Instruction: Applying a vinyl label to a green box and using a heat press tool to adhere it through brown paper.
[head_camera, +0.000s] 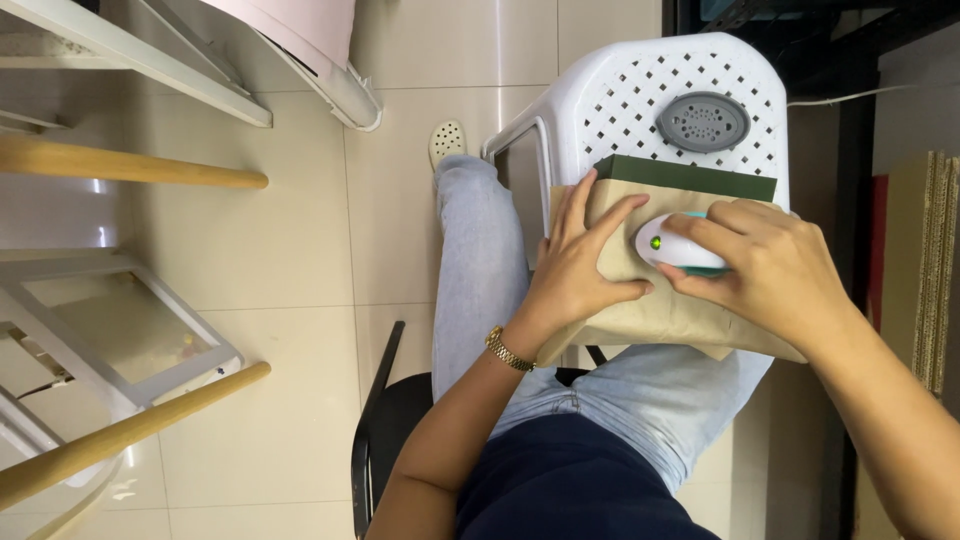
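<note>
This looks like a room in a home: pale glossy floor tiles, a white plastic stool used as a work surface, wooden poles, and white metal frames leaning nearby.

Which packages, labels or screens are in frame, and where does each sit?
Brown paper package: flat, rectangular, lying across the white perforated plastic stool, dark green band along its far edge; left hand presses flat on it.
Small white handheld device: rounded, teal underside, lit green dot; right hand grips it on the package.
No labels, signs or screens visible.
</note>
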